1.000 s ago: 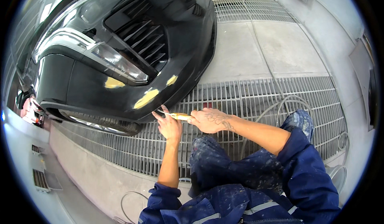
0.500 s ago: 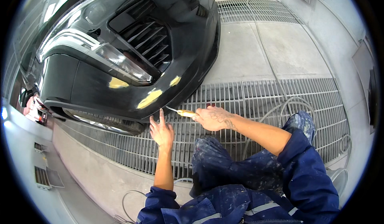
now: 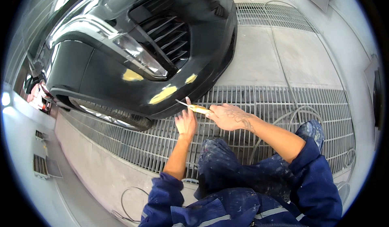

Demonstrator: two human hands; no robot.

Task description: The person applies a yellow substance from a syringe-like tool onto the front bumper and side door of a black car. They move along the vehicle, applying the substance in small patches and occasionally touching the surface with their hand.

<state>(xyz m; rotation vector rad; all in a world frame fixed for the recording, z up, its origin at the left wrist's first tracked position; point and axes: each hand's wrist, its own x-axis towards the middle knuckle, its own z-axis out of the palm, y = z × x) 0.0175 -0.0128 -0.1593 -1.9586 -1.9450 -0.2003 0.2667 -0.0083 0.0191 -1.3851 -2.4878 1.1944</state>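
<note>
1. We have pale concrete floor point(image 3: 304, 65) at the upper right of the frame, and metal grating point(image 3: 129, 146) crossing the middle, with a grey hose point(image 3: 282, 65) lying over both. A pale wall point(image 3: 342, 28) curves down the right side.
2. Upper left, a dark car's front bumper point(image 3: 212, 51) bears yellow patches point(image 3: 163, 95); a tyre point(image 3: 135, 121) shows below.
3. Our right hand point(image 3: 227, 117) is closed around the handle of a yellow-handled tool point(image 3: 199, 109), mid-frame, its thin tip just beside the bumper's lower edge.
4. Our left hand point(image 3: 186, 123) is partly open, index finger extended alongside the tool; we cannot tell if it touches.
5. Half a second ago, our left hand was apart from the tool, and the car sat further left in our view.
</note>
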